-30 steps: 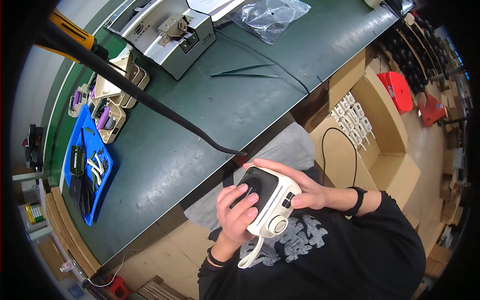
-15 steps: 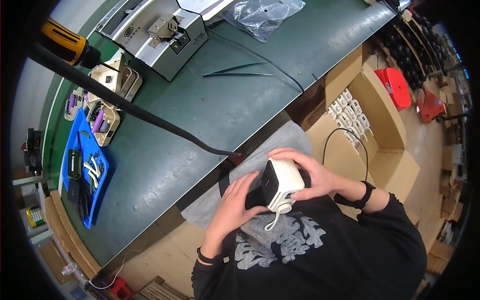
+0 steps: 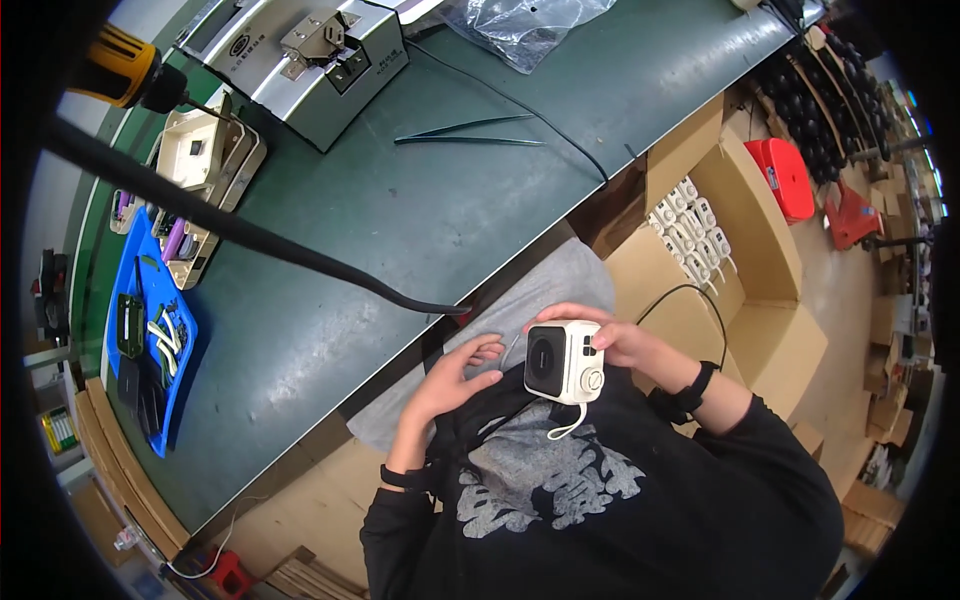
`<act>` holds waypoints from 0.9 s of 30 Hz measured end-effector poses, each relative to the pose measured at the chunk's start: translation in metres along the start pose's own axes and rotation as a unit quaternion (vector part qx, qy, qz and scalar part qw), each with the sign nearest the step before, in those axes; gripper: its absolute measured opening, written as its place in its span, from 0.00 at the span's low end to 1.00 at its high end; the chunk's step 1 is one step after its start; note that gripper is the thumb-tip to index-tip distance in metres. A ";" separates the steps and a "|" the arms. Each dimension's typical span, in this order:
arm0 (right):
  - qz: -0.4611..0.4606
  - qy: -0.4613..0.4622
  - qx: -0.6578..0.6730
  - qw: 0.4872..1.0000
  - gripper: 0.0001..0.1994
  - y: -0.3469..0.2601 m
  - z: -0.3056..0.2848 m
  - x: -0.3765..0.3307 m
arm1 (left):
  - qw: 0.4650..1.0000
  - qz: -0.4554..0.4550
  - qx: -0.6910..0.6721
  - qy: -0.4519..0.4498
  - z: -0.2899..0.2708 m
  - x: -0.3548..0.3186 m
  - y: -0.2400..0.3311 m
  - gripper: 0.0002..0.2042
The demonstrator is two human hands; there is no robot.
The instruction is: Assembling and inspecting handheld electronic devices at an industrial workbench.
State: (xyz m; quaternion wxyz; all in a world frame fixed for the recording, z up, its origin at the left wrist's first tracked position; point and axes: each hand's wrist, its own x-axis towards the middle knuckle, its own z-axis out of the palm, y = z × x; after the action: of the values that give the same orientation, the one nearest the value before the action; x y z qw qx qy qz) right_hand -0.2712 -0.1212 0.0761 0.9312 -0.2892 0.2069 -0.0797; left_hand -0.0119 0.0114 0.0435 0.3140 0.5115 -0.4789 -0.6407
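Head view, boxy cream plastic device (image 3: 563,362), right hand (image 3: 622,345) gripping

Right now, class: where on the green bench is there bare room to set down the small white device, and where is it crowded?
The widest bare patch of the green bench lies between the black hose and the tweezers. Another runs along the near edge, right of the blue tray. The far left is crowded: tray, beige fixtures, metal machine. The right hand holds the white device.

Small white boxy device (image 3: 563,362), dark front, held upright.
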 end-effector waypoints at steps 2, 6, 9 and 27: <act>0.006 -0.010 0.007 1.000 0.43 0.002 -0.007 0.005 | 1.000 -0.003 -0.030 -0.009 -0.003 0.002 -0.009 0.27; 0.050 -0.066 -0.003 0.997 0.44 -0.005 -0.019 0.016 | 0.976 0.008 -0.213 -0.043 -0.013 0.004 -0.037 0.27; 0.082 -0.083 0.009 0.993 0.44 -0.008 -0.025 0.022 | 0.949 -0.017 -0.307 -0.074 -0.027 0.005 -0.050 0.28; 0.083 -0.111 0.088 0.987 0.43 -0.005 -0.036 0.026 | 0.954 -0.013 -0.290 -0.075 -0.027 0.009 -0.056 0.30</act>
State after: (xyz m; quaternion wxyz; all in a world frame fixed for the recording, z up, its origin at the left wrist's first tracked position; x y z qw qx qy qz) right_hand -0.2632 -0.1503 0.0430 0.9735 -0.1953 0.1182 0.0126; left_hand 0.0163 0.0148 -0.0121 0.4037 0.3553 -0.2876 -0.7925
